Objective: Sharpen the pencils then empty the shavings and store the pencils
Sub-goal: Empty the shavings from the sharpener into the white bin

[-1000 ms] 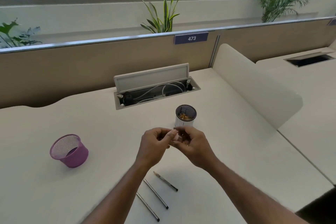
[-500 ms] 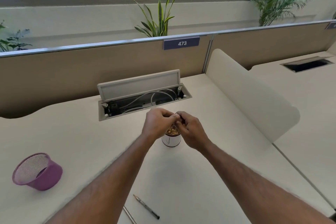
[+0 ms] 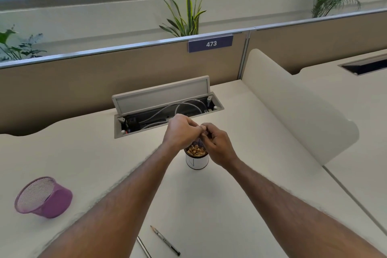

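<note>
desk (image 3: 240,205) | white cup (image 3: 197,161) centre | purple mesh cup (image 3: 45,198) left | pencils (image 3: 165,240) near edge

Both hands meet just above a white cup (image 3: 196,161) standing on the table (image 3: 83,153). The left hand (image 3: 181,132) and right hand (image 3: 216,145) are curled, fingertips touching over the cup's mouth; what they pinch is hidden. The cup holds pale brown shavings (image 3: 195,151). Near the bottom edge a dark pencil (image 3: 165,241) lies on the table, tip pointing away, and part of a second pencil (image 3: 143,249) shows just left of it. A purple mesh basket (image 3: 45,198) sits tilted at the far left. Behind the hands a cable tray (image 3: 167,115) is set in the table, its lid up, with grey cables inside. A sign (image 3: 210,43) on the partition reads 473
</note>
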Available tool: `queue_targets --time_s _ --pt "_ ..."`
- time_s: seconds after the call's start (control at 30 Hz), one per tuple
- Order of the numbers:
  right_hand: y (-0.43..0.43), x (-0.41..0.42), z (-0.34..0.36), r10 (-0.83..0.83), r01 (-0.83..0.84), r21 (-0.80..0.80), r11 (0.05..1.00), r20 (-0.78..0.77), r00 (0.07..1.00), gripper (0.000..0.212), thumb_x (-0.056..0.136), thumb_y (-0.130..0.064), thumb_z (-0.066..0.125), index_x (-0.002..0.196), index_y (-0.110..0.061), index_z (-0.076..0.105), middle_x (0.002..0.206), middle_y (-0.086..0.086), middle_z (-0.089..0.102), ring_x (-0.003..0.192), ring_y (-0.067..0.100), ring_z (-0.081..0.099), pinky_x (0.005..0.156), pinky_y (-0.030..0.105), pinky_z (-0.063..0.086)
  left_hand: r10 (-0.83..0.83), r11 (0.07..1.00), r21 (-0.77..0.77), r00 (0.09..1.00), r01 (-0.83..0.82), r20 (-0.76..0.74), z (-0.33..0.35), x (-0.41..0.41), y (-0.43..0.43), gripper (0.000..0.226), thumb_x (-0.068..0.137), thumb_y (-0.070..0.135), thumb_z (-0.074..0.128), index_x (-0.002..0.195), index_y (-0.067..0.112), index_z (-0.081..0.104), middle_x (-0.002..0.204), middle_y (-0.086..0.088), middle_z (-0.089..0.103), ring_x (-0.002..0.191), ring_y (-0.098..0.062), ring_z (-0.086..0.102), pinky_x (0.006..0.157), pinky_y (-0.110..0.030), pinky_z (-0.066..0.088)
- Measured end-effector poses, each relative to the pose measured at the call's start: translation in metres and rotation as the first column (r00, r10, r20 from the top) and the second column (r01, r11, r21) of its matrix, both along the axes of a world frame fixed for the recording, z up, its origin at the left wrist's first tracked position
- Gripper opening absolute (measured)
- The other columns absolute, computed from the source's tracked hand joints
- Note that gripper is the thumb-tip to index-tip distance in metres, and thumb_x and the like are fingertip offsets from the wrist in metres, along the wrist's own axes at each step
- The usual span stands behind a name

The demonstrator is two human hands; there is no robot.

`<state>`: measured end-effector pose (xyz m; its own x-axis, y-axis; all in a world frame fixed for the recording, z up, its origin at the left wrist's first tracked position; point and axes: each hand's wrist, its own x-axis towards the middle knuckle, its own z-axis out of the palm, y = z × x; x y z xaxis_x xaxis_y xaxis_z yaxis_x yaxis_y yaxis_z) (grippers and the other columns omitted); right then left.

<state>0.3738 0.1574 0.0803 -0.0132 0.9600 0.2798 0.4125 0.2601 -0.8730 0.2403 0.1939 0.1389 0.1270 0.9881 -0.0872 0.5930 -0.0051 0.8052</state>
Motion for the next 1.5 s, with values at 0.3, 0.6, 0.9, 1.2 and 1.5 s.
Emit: queue_targets --time_s 0.3,0.6,0.9,1.2,1.5 --pt "0.010 0.020 -0.002 0.068 -0.056 -0.074 0.996 0.178 0.982 0.030 0.088 -0.029 0.069 0.112 -0.012 0.062 0.088 0.005 0.070 0.079 0.021 0.065 0.071 0.041 0.057 -0.001 0.981 -0.184 0.958 0.056 0.287 -0.028 -0.006 0.003 0.035 0.085 0.023 0.074 0.118 0.016 0.066 0.101 -0.006 0.071 0.096 -0.018 0.070 0.081 -0.032 0.060" --pt "0.015 0.024 -0.009 0.051 -0.040 -0.042 0.998 0.294 0.954 0.034 0.085 -0.022 0.074 0.115 -0.009 0.064 0.100 0.007 0.069 0.086 0.016 0.063 0.075 0.028 0.057 0.034 0.985 -0.171 0.943 0.024 0.330 -0.051 -0.017 0.008 0.022 0.093 0.019 0.064 0.114 0.017 0.069 0.104 -0.009 0.070 0.100 -0.021 0.068 0.075 -0.025 0.059" --pt "0.019 0.032 -0.017 0.039 -0.023 -0.049 0.999 0.344 0.938 0.031 0.079 -0.019 0.078 0.108 -0.010 0.067 0.096 0.005 0.070 0.085 0.017 0.063 0.076 0.032 0.056 -0.038 0.991 -0.115 0.976 0.064 0.216 -0.058 -0.026 0.004 0.021 0.090 0.016 0.067 0.110 0.019 0.069 0.099 -0.005 0.069 0.093 -0.019 0.067 0.075 -0.029 0.059" --pt "0.021 0.037 -0.011 0.053 -0.035 -0.053 0.998 0.400 0.915 0.032 0.079 -0.020 0.078 0.108 -0.012 0.068 0.097 0.002 0.070 0.084 0.013 0.061 0.074 0.028 0.053 -0.157 0.988 -0.037 0.978 0.153 -0.137 -0.050 -0.019 0.013 0.024 0.093 0.031 0.060 0.111 0.020 0.070 0.098 -0.004 0.070 0.090 -0.019 0.066 0.065 -0.027 0.054" --pt "0.020 0.039 -0.012 0.058 -0.035 -0.063 0.997 0.416 0.907 0.030 0.080 -0.021 0.077 0.107 -0.013 0.067 0.096 0.001 0.070 0.084 0.014 0.061 0.074 0.031 0.055 -0.020 0.991 -0.136 0.964 -0.017 -0.267 -0.051 -0.009 0.017 0.052 0.097 0.050 0.048 0.087 0.004 0.070 0.078 -0.007 0.065 0.066 -0.012 0.058 0.054 -0.027 0.046"
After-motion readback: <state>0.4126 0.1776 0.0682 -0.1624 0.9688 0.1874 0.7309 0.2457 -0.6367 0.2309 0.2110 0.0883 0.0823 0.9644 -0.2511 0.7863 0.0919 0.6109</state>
